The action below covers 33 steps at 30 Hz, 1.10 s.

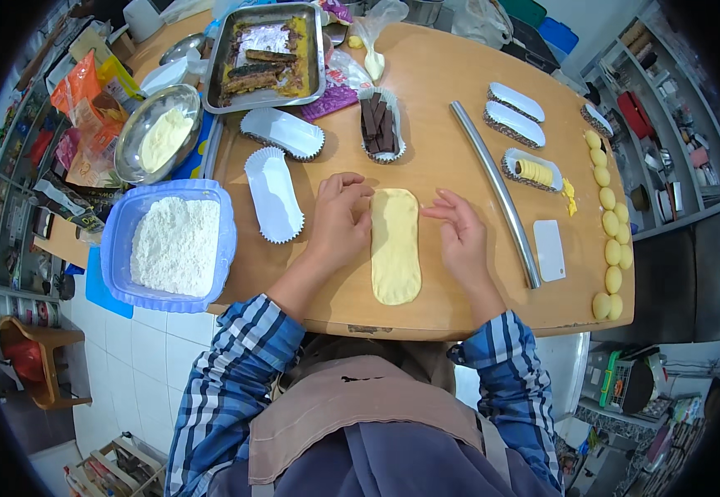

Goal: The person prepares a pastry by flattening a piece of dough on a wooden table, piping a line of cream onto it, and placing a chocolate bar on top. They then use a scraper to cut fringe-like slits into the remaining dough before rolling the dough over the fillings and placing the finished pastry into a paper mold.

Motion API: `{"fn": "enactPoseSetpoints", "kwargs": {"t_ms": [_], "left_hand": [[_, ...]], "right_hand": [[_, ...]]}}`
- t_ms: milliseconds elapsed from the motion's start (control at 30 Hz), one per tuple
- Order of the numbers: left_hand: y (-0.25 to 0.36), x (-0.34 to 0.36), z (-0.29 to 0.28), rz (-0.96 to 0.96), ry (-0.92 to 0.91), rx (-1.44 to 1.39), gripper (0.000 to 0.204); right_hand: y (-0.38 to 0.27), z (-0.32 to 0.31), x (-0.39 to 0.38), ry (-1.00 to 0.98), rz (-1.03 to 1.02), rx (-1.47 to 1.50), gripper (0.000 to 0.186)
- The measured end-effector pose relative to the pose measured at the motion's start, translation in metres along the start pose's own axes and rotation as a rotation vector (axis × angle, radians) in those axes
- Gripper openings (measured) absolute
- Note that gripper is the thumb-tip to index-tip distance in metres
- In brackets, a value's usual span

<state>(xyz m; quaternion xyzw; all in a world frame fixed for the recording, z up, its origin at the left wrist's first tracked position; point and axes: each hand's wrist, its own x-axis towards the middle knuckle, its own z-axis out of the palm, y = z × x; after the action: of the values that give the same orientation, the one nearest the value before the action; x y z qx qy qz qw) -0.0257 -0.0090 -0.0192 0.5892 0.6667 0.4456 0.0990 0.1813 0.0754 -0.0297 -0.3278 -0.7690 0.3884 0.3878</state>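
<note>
A pale yellow sheet of dough (396, 248), rolled flat into a long oval, lies on the table in front of me. My left hand (340, 217) rests at its upper left edge, fingers bent and thumb apart, with nothing seen in it. Across the dough, my right hand (461, 236) is open beside the right edge, its fingertips close to it. Farther right lies a metal tube (497, 195), and next to that a white scraper card (550, 250). Beyond the dough, a paper loaf case (389, 153) holds dark chocolate sticks (378, 124).
Left of me are a blue tub of flour (226, 248), a metal bowl (132, 132) and empty paper cases (274, 195). A baking tray (320, 50) stands behind. Several dough balls (607, 199) line the right edge, near a case with ridged dough (534, 172).
</note>
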Motion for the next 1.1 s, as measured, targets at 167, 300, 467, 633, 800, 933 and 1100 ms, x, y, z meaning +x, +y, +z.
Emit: {"fn": "enactPoseSetpoints", "kwargs": {"t_ms": [167,300,467,633,800,933,1100], "left_hand": [[0.009,-0.012,-0.006,0.063,-0.034,-0.009,0.03],[0.016,-0.015,-0.011,0.059,-0.059,0.038,0.032],[0.027,-0.027,-0.02,0.172,-0.106,0.068,0.026],[0.037,-0.049,-0.029,0.271,-0.102,0.184,0.023],[0.037,-0.073,-0.037,0.296,-0.198,0.22,0.022],[0.047,-0.082,-0.04,0.291,-0.214,0.219,0.027],[0.049,-0.098,-0.036,0.346,-0.277,0.235,0.033]], "right_hand": [[-0.031,-0.001,-0.024,-0.053,-0.183,-0.336,0.047],[-0.032,-0.007,-0.035,0.026,-0.212,-0.419,0.048],[-0.039,-0.004,-0.049,-0.044,-0.22,-0.386,0.049],[-0.044,-0.009,-0.06,0.005,-0.255,-0.42,0.049],[-0.047,-0.017,-0.078,-0.093,-0.23,-0.396,0.049],[-0.06,-0.02,-0.086,-0.097,-0.266,-0.409,0.05],[-0.064,-0.012,-0.102,-0.232,-0.332,-0.452,0.047]]}}
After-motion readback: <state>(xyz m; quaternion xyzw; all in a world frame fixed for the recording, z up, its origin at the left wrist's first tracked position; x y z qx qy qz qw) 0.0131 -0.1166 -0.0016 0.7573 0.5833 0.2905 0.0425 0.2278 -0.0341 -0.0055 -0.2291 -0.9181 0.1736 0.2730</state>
